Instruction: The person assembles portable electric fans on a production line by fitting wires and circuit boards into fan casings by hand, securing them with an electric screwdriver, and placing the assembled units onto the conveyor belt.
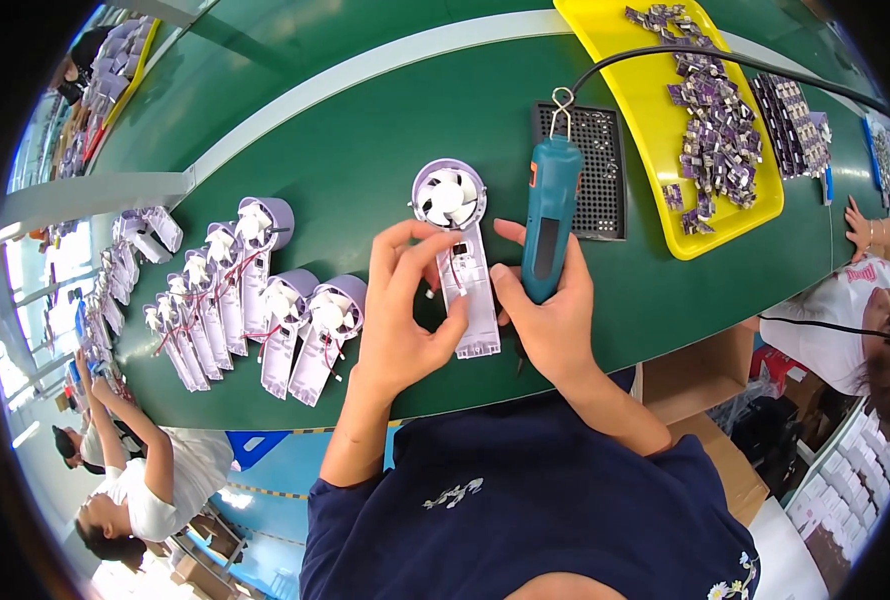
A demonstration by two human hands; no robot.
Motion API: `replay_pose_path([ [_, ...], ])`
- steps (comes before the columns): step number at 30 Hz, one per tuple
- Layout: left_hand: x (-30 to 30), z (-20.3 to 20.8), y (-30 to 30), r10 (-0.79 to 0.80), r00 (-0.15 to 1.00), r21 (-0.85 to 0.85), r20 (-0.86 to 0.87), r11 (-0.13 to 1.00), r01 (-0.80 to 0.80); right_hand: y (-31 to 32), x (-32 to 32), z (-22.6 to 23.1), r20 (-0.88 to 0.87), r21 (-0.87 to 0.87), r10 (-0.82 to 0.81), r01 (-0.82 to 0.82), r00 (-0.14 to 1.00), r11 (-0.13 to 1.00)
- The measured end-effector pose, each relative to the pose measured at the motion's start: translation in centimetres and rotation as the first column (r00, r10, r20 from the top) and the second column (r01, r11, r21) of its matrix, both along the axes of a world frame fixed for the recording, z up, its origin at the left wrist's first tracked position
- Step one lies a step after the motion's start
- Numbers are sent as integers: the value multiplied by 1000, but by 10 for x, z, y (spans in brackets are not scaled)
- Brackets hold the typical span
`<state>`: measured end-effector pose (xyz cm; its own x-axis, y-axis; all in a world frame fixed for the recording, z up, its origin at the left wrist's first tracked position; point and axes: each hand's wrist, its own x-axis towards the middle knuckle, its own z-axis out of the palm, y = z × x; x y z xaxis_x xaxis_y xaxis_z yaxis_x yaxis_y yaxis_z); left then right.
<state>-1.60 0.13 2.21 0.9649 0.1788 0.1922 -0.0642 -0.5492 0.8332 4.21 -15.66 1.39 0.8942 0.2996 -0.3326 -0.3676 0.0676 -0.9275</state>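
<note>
A lilac handheld-fan half-shell [477, 325] lies on the green table in front of me, its round head away from me. White fan blades [449, 198] sit in the head, and thin red wires and a small dark part show in the handle. My left hand [401, 315] is curled at the shell's left side, fingertips on it just below the head and thumb at the handle's edge. My right hand [557, 325] grips a teal electric screwdriver [551, 215] beside the shell, its index finger reaching toward the handle. The screwdriver's hook end points away from me.
Several similar fan half-shells [310, 335] stand in rows at left. A black perforated tray [600, 175] lies behind the screwdriver. A yellow tray [680, 235] holds many small purple-and-silver parts. A black cable [685, 48] arches across the back right. Co-workers sit at both sides.
</note>
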Motion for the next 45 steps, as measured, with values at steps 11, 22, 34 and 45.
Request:
replay_pose_path([
  [11, 17, -23, 7, 180, 984, -69, 1, 981, -180, -116, 72, 45, 261, -242, 71, -6, 963, 970],
  [22, 37, -26, -7, 56, 997, -96, 54, 994, -51, -144, 137, 35, 374, -831, 437, 86, 818, 550],
  [34, 30, -42, 0, 156, 987, -383, 26, 914, -135, -107, 126, 26, 361, -932, 494, 290, 791, 217],
  [45, 32, -34, 1, 158, 987, -362, -3, 920, -149, -37, 80, 61, 476, -571, 383, -53, 792, 819],
])
